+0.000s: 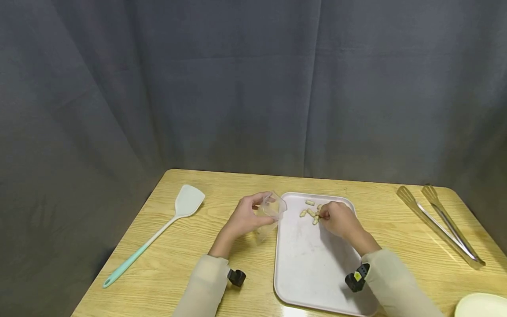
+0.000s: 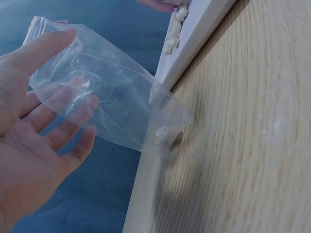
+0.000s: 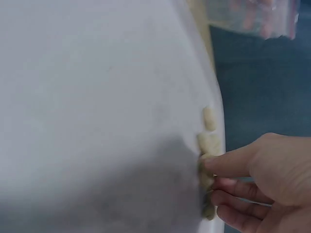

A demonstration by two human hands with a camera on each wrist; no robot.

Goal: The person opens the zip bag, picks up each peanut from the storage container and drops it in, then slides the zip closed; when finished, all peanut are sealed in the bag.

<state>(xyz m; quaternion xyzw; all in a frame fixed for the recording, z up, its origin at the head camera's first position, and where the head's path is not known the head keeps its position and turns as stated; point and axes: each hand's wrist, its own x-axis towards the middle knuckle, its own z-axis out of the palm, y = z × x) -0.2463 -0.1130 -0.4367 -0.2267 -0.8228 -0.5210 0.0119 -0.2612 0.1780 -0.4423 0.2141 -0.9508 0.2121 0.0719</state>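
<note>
My left hand [image 1: 244, 215] holds a clear plastic bag [image 2: 119, 92] near its mouth, thumb on one side and fingers on the other. The bag hangs beside the tray's left edge, and one peanut [image 2: 164, 136] shows at its bottom in the left wrist view. Over the far part of the pale tray [image 1: 309, 268] is my right hand [image 1: 341, 219]. Its thumb and fingers pinch at a peanut [image 3: 207, 177] in a small group. Several loose peanuts [image 1: 310, 203] lie around the fingertips; the hand partly hides the group.
On the left of the wooden table [image 1: 233, 180] lies a white spatula [image 1: 189, 200] with a mint handle. Metal tongs [image 1: 439, 224] lie spread at the right. A pale round dish [image 1: 481, 306] is cut off at the lower right corner. Dark curtains hang behind.
</note>
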